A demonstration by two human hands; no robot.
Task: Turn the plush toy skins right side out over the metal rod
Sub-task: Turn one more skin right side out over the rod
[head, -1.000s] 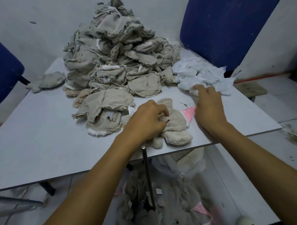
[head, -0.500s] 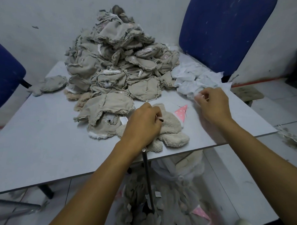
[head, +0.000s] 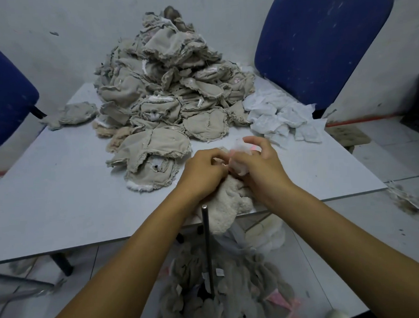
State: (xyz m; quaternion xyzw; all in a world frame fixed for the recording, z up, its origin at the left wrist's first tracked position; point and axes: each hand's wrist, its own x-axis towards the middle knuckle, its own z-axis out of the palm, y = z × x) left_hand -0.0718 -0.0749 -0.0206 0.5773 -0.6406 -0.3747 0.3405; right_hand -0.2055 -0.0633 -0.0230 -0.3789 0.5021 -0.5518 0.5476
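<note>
Between my hands: plush toy skin [head: 226, 201], fleecy side outward, lying at the near edge of the table [head: 61, 189] and drooping over it.
Left hand [head: 204, 171]: I have the fingers curled and bunched on the skin's upper part; the exact pinch point is hidden by the knuckles.
Right hand [head: 259, 164]: I am pinching a small white piece of fabric [head: 240, 168] against the skin, index finger lifted and crooked; whether this piece is part of the skin or a loose scrap I cannot tell.
Below my left wrist: metal rod [head: 207, 250], upright, its tip just beside the skin's hanging edge, not inside it.
Beyond my hands: heap of inside-out skins [head: 167, 93], still to be done.
Beyond my right hand: white fabric scraps [head: 281, 117].
Under my forearms, on the floor: pile of plush pieces [head: 210, 303], around the rod's foot.
Step in hand: my judgement is that this skin is near finished and I am working a last small part at its top.
Next move: calls for freeing that part fully, dropping the skin, then taking a fresh one from the heap and seating it on the rod's tip.
</note>
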